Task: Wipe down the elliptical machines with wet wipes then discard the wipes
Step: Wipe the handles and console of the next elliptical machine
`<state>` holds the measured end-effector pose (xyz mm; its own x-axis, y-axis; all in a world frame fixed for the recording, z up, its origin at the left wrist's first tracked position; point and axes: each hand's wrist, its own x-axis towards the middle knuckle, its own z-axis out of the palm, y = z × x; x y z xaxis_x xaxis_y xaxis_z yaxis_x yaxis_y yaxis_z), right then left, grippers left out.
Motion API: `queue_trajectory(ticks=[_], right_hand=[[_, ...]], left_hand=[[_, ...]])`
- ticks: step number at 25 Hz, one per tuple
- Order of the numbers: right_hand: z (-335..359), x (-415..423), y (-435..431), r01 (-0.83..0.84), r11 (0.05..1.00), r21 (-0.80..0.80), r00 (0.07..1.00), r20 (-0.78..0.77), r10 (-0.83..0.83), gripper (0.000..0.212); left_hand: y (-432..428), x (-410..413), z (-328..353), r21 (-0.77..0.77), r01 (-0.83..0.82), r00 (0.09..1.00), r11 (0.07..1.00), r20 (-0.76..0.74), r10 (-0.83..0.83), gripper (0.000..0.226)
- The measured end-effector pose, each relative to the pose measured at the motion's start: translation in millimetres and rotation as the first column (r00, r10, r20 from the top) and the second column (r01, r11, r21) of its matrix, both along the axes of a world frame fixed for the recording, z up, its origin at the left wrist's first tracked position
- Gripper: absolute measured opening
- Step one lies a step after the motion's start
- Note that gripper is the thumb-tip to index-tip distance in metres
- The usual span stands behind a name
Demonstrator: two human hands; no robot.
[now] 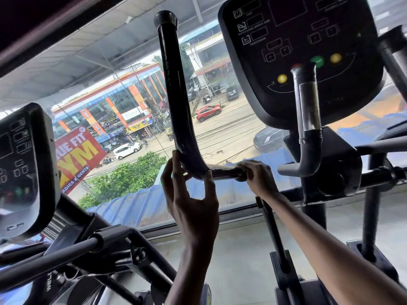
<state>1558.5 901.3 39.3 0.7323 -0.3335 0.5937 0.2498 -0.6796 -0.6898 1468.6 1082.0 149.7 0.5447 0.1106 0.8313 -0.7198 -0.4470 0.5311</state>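
Observation:
A black moving handlebar (176, 84) of the elliptical rises in the middle of the view and bends right into a shiny horizontal section (222, 170). My left hand (191, 205) cups the bend from below, thumb on the right side and fingers on the left. My right hand (257, 175) grips the horizontal section near its right end. No wet wipe shows in either hand; anything under the right palm is hidden. The machine's black console (297, 51) with yellow and green buttons hangs at the upper right.
A fixed grey grip (308, 111) with a metal sensor band curves below the console. A second elliptical's console (24, 164) and frame bars (66, 252) fill the left. A large window (132, 95) lies directly behind, over a street. Grey floor (242, 260) shows below.

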Motion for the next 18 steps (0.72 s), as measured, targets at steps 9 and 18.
queue_trajectory(ticks=[9,18], right_hand=[[92.2,-70.2,44.3,-0.335,0.941,0.049,0.905,0.294,0.307,0.021],[17.3,-23.3,31.7,0.088,0.996,0.03,0.989,0.117,-0.091,0.033]], left_hand=[[3.7,-0.9,0.6,0.028,0.013,1.0,1.0,0.019,-0.014,0.069],[8.8,-3.3,-7.6,-0.004,0.091,0.996,0.996,-0.011,-0.091,0.061]])
